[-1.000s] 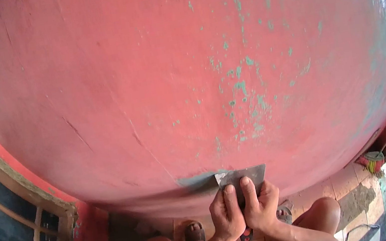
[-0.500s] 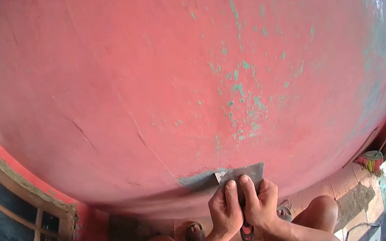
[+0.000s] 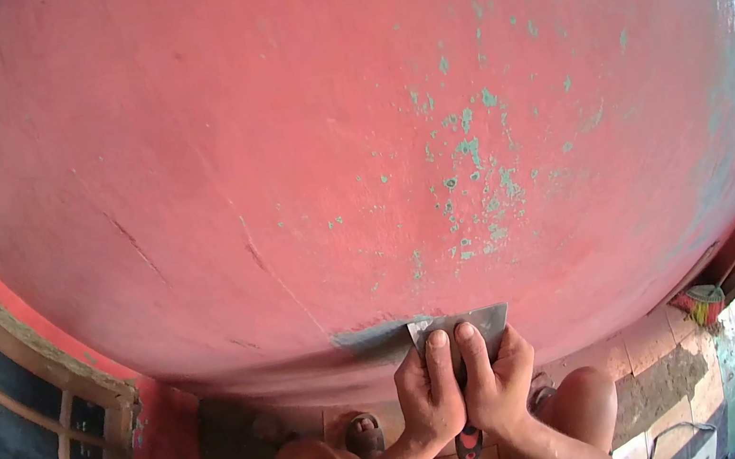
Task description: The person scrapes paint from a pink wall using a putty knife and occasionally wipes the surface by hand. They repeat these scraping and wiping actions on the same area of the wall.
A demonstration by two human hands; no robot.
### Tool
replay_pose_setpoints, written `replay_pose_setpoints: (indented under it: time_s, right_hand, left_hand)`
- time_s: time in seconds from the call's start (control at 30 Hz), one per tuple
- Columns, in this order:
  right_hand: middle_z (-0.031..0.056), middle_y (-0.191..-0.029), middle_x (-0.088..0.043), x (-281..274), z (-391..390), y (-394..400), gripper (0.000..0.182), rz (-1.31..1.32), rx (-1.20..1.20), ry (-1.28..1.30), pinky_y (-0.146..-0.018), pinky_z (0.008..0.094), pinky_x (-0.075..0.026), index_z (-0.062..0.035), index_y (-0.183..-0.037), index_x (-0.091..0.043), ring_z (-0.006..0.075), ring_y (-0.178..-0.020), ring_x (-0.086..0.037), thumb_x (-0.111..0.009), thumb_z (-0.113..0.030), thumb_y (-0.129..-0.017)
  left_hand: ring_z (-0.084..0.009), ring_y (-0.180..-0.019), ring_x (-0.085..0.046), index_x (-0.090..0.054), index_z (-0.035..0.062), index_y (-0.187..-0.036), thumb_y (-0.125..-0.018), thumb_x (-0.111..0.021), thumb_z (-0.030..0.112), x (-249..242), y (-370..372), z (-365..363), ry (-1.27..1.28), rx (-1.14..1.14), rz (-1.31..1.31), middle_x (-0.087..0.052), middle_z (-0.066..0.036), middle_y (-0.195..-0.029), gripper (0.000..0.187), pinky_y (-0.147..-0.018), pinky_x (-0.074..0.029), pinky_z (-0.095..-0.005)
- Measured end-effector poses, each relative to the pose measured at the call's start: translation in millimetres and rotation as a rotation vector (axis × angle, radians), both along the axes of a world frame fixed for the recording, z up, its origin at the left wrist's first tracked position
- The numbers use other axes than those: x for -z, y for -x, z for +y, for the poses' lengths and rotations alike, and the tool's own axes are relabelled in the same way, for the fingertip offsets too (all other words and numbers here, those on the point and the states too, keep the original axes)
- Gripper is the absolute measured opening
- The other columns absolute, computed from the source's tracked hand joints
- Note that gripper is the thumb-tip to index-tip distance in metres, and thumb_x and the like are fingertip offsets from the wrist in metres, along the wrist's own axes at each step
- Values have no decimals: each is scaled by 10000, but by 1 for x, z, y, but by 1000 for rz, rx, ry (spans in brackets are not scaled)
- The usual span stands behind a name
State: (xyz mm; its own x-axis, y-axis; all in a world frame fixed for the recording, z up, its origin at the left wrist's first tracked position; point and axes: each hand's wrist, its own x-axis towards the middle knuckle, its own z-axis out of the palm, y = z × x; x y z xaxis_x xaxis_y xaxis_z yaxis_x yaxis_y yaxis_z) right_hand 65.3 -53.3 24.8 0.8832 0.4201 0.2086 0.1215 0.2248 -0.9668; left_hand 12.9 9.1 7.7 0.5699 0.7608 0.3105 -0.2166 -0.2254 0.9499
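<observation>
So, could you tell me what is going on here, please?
A person's left hand and right hand share a grip on a broad-bladed scraper, thumbs against the blade. Its edge is low down at a pink wall, beside a grey-green patch. Green specks show in the pink above.

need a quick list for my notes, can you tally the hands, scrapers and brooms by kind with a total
hands (left hand, right hand): 2
scraper: 1
broom: 1
total: 4
</observation>
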Motion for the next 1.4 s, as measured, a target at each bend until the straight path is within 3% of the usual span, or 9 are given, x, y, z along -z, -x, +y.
replay_pose_setpoints:
  time_s: [0.33, 0.43, 0.6, 0.63, 0.73, 0.93, 0.97, 1.07, 1.4]
  right_hand:
    - [62, -763, -684, 3, 3, 0, 203, -51, 39, -22, -641, 272, -484, 53, -916, -634, 65, -739, -550, -616, -140, -976]
    - [61, -758, -680, 13, -10, 4, 200, 2, 9, 71, -645, 270, -486, 58, -927, -638, 68, -742, -552, -618, -137, -971]
    - [50, -700, -643, -2, 3, 0, 231, -45, 75, -32, -605, 272, -464, 62, -873, -625, 62, -698, -519, -610, -146, -974]
    - [48, -688, -631, 2, -3, -3, 229, -82, 45, 48, -594, 274, -458, 58, -862, -622, 59, -688, -515, -608, -142, -972]
    - [55, -673, -623, 11, 0, -1, 219, -13, 50, -55, -577, 278, -455, 51, -858, -623, 61, -676, -507, -615, -139, -967]
    - [58, -719, -663, 5, -3, -3, 226, -28, 31, -21, -600, 276, -465, 55, -870, -626, 61, -699, -528, -607, -143, -976]
    - [71, -726, -675, 6, -6, -2, 229, -29, 39, 31, -607, 284, -472, 55, -876, -631, 62, -704, -531, -607, -148, -978]
    - [66, -716, -660, -6, 1, -2, 230, -98, 66, -53, -599, 291, -469, 55, -874, -628, 62, -695, -514, -608, -149, -978]
    - [77, -711, -646, 9, -6, -2, 241, -44, 49, 20, -614, 285, -470, 63, -898, -622, 83, -698, -531, -603, -164, -978]
  left_hand:
    - [-96, -719, -522, -577, -4, -879, -1055, -459, 222, 0, 1, 1, -18, -14, 4, -586, -53, -738, 310, -611, -448, -302]
    - [-94, -727, -520, -577, -1, -878, -1053, -461, 213, 14, 9, -7, -181, -89, 107, -582, -54, -738, 300, -618, -447, -298]
    - [-100, -691, -487, -564, -3, -873, -1050, -468, 218, 1, -3, -3, 21, -44, -5, -532, -65, -686, 298, -595, -433, -303]
    - [-111, -676, -496, -564, -4, -862, -1049, -469, 220, -1, -2, -3, -86, -66, 15, -547, -77, -681, 307, -589, -434, -308]
    - [-124, -662, -505, -560, -5, -830, -1047, -471, 224, 11, 1, -1, -123, -37, 73, -572, -98, -693, 328, -573, -426, -318]
    - [-128, -642, -508, -530, -16, -809, -1048, -466, 229, 7, 0, 0, -30, -11, 66, -546, -128, -658, 348, -555, -411, -334]
    - [-127, -644, -508, -530, -16, -813, -1048, -464, 228, 9, -1, -2, -117, -62, 59, -549, -130, -663, 345, -555, -412, -340]
    - [-126, -655, -499, -531, -13, -827, -1047, -467, 234, 5, -11, -3, -64, -64, -39, -543, -109, -670, 337, -565, -415, -350]
    - [-92, -676, -450, -533, 6, -817, -1054, -464, 237, 4, -3, -2, -45, -27, 65, -517, -53, -674, 339, -569, -403, -316]
